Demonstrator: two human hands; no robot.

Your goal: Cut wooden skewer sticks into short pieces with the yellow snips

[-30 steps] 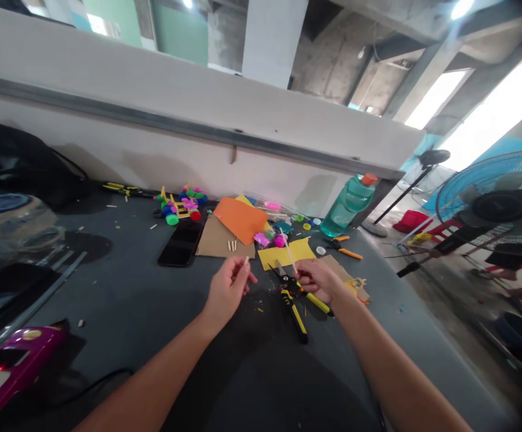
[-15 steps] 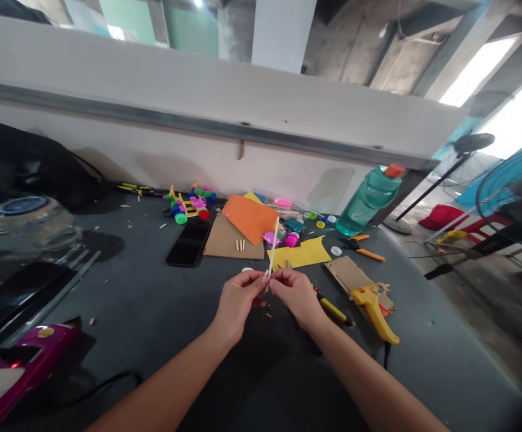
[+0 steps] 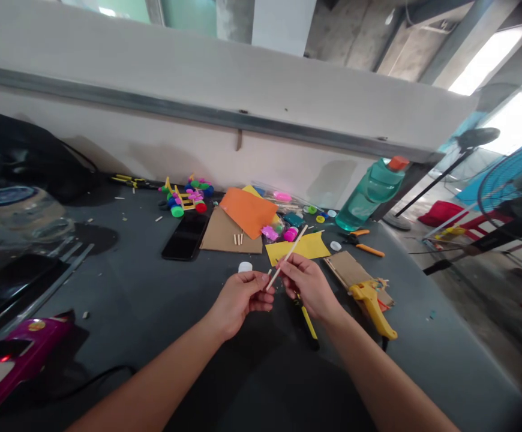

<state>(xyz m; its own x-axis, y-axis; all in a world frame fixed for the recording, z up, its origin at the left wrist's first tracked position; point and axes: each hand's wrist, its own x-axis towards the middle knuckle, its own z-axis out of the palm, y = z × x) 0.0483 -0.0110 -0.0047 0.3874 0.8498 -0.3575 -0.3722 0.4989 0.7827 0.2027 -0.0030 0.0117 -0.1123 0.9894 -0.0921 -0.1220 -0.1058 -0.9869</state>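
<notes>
My right hand pinches a long, thin wooden stick, which slants up and away to the right. Between the thumb and fingers of my left hand is a short stick piece, close to the long stick's lower end. Both hands are held above the dark table. Below my right hand lies a yellow-and-black tool, its far end hidden by the fingers. Just beyond my left hand stands a white cap. Several short stick pieces lie on the brown cardboard.
A yellow glue gun rests on cardboard at the right, near orange-handled pliers. Behind are yellow paper, orange paper, a phone, colourful toy pieces and a teal bottle. A magenta power strip sits left.
My hands have drawn slightly apart. The long stick has tilted right in my right hand, and a short piece shows separately in my left. The yellow-and-black tool appears farther left and nearer me.
</notes>
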